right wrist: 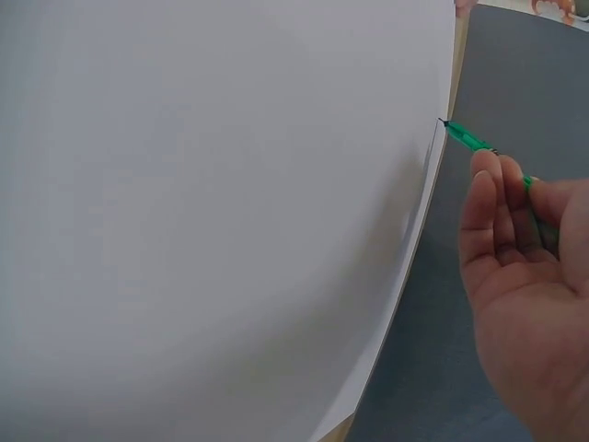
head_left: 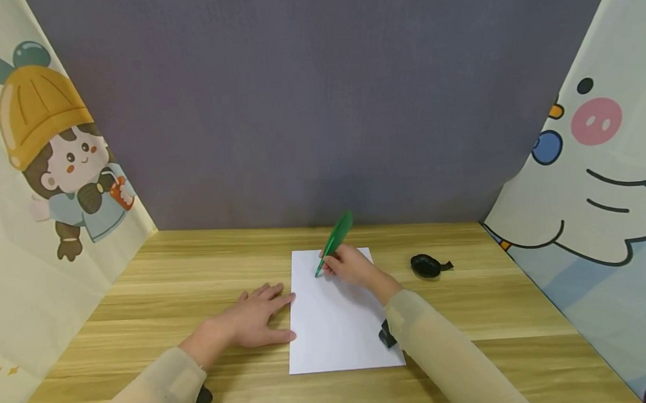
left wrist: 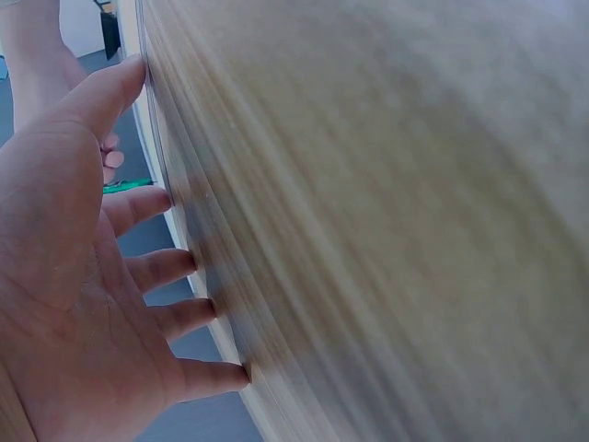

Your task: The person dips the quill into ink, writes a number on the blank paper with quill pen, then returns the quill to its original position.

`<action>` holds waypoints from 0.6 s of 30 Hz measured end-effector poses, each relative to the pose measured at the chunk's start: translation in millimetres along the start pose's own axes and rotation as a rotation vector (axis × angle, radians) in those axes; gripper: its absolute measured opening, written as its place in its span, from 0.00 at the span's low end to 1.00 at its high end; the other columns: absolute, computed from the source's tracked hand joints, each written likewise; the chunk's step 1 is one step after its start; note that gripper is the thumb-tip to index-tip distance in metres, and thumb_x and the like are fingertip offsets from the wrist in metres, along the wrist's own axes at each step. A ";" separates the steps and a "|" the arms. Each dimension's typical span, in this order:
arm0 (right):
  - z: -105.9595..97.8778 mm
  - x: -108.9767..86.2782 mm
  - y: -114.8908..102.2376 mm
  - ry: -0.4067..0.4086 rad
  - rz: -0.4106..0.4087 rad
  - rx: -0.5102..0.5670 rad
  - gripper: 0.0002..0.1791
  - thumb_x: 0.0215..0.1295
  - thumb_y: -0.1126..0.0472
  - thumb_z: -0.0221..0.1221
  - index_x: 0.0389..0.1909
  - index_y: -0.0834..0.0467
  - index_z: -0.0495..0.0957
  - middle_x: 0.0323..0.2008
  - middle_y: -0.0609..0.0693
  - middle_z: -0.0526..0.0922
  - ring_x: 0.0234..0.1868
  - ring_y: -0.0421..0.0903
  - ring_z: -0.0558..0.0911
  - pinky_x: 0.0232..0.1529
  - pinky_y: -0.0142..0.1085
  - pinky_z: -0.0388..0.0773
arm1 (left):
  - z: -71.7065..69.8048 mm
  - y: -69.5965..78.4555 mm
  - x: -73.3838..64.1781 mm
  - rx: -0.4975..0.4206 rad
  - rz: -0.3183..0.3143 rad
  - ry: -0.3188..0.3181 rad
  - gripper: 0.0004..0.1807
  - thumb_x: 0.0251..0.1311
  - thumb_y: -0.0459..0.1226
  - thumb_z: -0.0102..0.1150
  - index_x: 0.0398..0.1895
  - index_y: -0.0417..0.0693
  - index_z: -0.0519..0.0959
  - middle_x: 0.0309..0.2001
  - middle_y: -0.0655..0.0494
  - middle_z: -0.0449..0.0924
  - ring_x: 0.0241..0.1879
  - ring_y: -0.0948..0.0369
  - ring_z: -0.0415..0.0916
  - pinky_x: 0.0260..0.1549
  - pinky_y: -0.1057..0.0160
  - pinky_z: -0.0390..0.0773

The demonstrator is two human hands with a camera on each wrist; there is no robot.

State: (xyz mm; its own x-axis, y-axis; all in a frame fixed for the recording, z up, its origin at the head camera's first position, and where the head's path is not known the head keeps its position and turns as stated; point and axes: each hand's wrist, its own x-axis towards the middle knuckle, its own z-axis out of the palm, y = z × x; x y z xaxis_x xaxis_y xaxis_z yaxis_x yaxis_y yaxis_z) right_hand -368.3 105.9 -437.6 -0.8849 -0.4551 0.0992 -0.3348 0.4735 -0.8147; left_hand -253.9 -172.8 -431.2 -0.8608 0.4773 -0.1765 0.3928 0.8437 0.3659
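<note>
A white sheet of paper (head_left: pixel 335 322) lies on the wooden table. My right hand (head_left: pixel 352 265) pinches a green feather-shaped pen (head_left: pixel 338 234) over the upper part of the sheet. The pen stands tilted, its nib right at the paper, and in the right wrist view the green barrel (right wrist: pixel 467 136) shows beyond the fingers. My left hand (head_left: pixel 255 321) rests on the table with its fingers spread, thumb and index fingertip at the sheet's left edge. From the left wrist view, the palm (left wrist: pixel 55 276) and straight fingers touch the tabletop and hold nothing.
To the right of the sheet lies a small black oval object (head_left: pixel 426 266) with a short strap-like tail. The table (head_left: pixel 206 268) ends at a dark grey backdrop (head_left: pixel 296 105). Cartoon-printed panels stand at the left (head_left: pixel 7 242) and right.
</note>
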 end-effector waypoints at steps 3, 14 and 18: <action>1.0 -1.3 -1.1 -0.010 0.002 0.001 0.10 0.85 0.64 0.56 0.54 0.66 0.83 0.39 0.55 0.90 0.38 0.45 0.87 0.42 0.33 0.87 | 0.5 -0.8 0.3 0.001 0.000 0.000 0.50 0.68 0.71 0.62 0.87 0.60 0.65 0.89 0.43 0.54 0.88 0.36 0.48 0.80 0.21 0.50; 2.2 -9.2 -9.6 -0.054 -0.005 -0.010 0.13 0.86 0.63 0.55 0.56 0.66 0.84 0.39 0.56 0.90 0.38 0.45 0.87 0.41 0.32 0.85 | 0.3 0.1 -0.1 -0.008 0.014 0.002 0.50 0.69 0.70 0.63 0.87 0.58 0.65 0.89 0.42 0.54 0.88 0.35 0.49 0.80 0.20 0.50; 4.2 -12.4 -11.7 -0.065 0.000 -0.003 0.13 0.87 0.63 0.55 0.56 0.66 0.84 0.40 0.56 0.90 0.39 0.46 0.87 0.42 0.34 0.86 | -0.2 1.1 -1.3 -0.008 0.021 0.004 0.50 0.69 0.69 0.64 0.87 0.56 0.65 0.88 0.40 0.55 0.87 0.34 0.50 0.79 0.19 0.50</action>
State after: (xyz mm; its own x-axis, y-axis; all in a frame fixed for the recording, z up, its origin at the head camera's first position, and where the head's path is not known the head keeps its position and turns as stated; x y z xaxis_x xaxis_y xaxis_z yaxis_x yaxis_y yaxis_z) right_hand -352.1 102.8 -431.7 -0.8621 -0.5029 0.0619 -0.3359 0.4758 -0.8129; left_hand -252.3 -172.6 -430.4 -0.8535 0.4941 -0.1654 0.4083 0.8315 0.3767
